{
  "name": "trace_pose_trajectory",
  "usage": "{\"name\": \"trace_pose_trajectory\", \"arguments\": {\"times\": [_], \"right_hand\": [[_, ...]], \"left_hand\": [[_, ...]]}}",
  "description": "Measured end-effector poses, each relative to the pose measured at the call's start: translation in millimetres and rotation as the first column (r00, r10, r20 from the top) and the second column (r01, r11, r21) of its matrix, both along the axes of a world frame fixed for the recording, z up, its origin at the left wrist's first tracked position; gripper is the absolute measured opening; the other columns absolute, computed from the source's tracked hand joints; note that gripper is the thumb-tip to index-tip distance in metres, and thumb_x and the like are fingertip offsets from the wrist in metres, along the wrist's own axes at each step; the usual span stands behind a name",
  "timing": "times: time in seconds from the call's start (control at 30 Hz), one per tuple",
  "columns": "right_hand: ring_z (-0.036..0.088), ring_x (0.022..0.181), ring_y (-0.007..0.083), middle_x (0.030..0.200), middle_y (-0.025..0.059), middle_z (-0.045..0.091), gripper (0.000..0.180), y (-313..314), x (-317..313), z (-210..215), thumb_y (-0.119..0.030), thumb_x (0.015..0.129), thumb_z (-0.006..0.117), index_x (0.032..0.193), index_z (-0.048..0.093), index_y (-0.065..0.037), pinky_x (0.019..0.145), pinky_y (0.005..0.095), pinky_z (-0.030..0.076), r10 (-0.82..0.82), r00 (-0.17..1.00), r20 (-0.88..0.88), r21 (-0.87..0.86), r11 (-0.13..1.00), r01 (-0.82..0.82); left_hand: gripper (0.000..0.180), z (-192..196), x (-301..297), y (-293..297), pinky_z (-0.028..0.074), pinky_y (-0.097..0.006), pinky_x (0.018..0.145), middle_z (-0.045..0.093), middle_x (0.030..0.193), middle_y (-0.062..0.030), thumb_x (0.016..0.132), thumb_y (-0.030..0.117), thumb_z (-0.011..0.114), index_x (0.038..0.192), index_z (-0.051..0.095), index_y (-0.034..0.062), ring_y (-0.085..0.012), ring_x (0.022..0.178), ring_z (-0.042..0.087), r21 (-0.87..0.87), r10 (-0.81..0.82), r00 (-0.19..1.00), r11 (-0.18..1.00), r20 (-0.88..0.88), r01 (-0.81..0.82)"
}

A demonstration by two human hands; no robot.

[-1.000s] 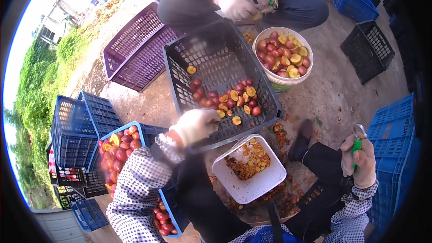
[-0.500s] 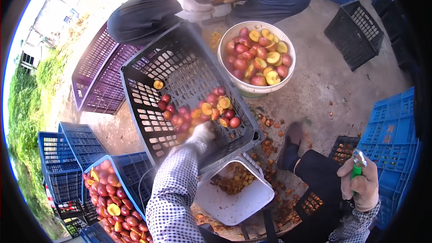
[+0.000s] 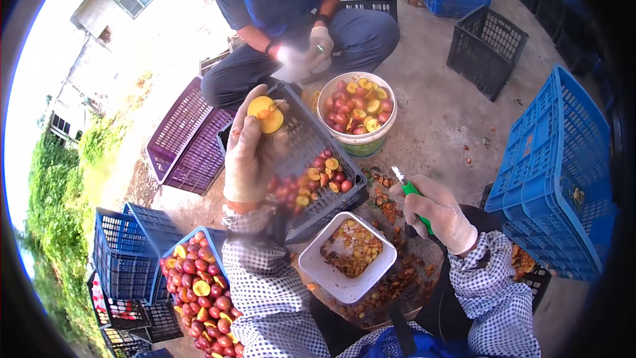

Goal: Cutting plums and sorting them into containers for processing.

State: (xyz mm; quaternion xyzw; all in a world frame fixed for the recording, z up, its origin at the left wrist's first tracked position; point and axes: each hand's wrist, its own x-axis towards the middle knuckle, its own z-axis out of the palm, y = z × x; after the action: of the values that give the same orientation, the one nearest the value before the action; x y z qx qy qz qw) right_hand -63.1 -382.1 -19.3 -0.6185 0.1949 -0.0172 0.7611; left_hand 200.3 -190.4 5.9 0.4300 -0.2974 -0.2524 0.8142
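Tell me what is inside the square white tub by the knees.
The white tub holds a loose heap of small yellow-orange pits and fruit scraps, with bare white floor showing at its left. Whatever lies under the heap is covered.

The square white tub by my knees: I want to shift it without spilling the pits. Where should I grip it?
Probably the white tub's bare near-left rim, from the left hand's side: it sits upright and open-topped, and the rim is clear there.

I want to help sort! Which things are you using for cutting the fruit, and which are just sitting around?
In use: left hand holding a halved fruit; right hand holding a green knife; grey crate of fruit; white tub of pits.

Sitting around: purple crate, black crate.
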Motion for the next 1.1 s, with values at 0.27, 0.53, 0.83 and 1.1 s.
{"name": "trace_pose_trajectory", "arguments": {"times": [0.27,0.53,0.83,1.1], "right_hand": [[0.056,0.061,0.0168,0.074,0.0069,0.059,0.04,29,13,-42,-0.031,0.096,0.058,0.121,0.06,0.0,0.058,0.0306,0.043,0.129,0.967,0.22,-0.5,0.866,-0.001],[0.065,0.079,0.0403,0.085,0.0187,0.065,0.025,67,24,-40,-0.028,0.095,0.06,0.104,0.062,-0.004,0.066,0.0454,0.051,0.248,0.96,0.131,-0.831,0.556,-0.03],[0.067,0.071,0.035,0.081,0.0147,0.066,0.024,84,32,-49,-0.03,0.092,0.065,0.096,0.059,-0.007,0.058,0.044,0.053,0.228,0.97,0.08,-0.947,0.322,0.002],[0.068,0.064,0.0327,0.072,0.0143,0.066,0.027,89,28,-65,-0.032,0.093,0.064,0.09,0.057,-0.007,0.054,0.0431,0.053,0.288,0.957,-0.024,-0.977,0.196,-0.083]], "left_hand": [[0.049,-51,-82,29,0.042,-0.021,0.051,0.061,0.098,-0.009,0.104,0.047,0.04,0.121,0.054,0.0031,-0.0106,0.063,0.051,-0.019,0.056,0.819,0.997,-0.571,-0.081],[0.059,-107,-137,19,0.03,-0.019,0.04,0.061,0.078,-0.0028,0.102,0.06,0.033,0.101,0.061,0.0078,-0.0057,0.045,0.041,0.408,0.296,0.902,0.9,-0.315,-0.153],[0.05,-96,-143,22,0.035,-0.018,0.046,0.061,0.084,-0.0014,0.104,0.048,0.034,0.109,0.059,0.0049,-0.0041,0.053,0.044,0.373,0.228,0.914,0.923,-0.335,-0.094],[0.057,-105,-142,28,0.027,-0.021,0.038,0.054,0.067,0.0005,0.102,0.054,0.039,0.087,0.065,0.0058,-0.0067,0.041,0.038,0.606,0.331,0.831,0.795,-0.446,0.009]]}}
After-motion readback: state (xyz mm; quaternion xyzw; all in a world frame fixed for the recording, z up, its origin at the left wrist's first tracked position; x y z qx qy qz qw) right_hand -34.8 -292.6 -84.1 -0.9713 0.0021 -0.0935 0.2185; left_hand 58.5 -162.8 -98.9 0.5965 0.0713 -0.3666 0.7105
